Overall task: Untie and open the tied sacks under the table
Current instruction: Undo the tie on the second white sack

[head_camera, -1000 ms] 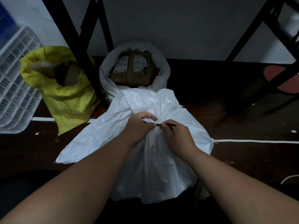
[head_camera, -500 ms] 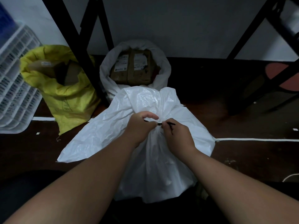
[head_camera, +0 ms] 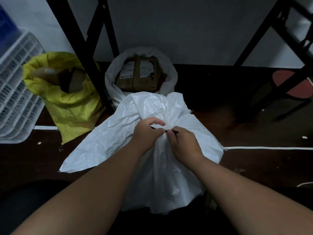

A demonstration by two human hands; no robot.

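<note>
I am gripping the gathered neck of the tied white sack, which is standing on the dark floor directly in front of me. My left hand is clenching the bunched plastic at the neck, fingers curling closed around it. My right hand is touching the same neck just beside the left hand, with its fingertips pinching together on a thin black tie that is wrapping the neck. The loose top of the tied white sack is fanning out above both hands.

Behind the tied white sack, an open white sack is standing with its rim rolled down, showing brown parcels inside. To the left of the tied white sack, an open yellow sack is standing with brown contents showing. A black table leg is rising between the yellow sack and the open white sack. A white plastic crate is sitting left of the yellow sack. A white floor line is running to the right of the tied white sack.
</note>
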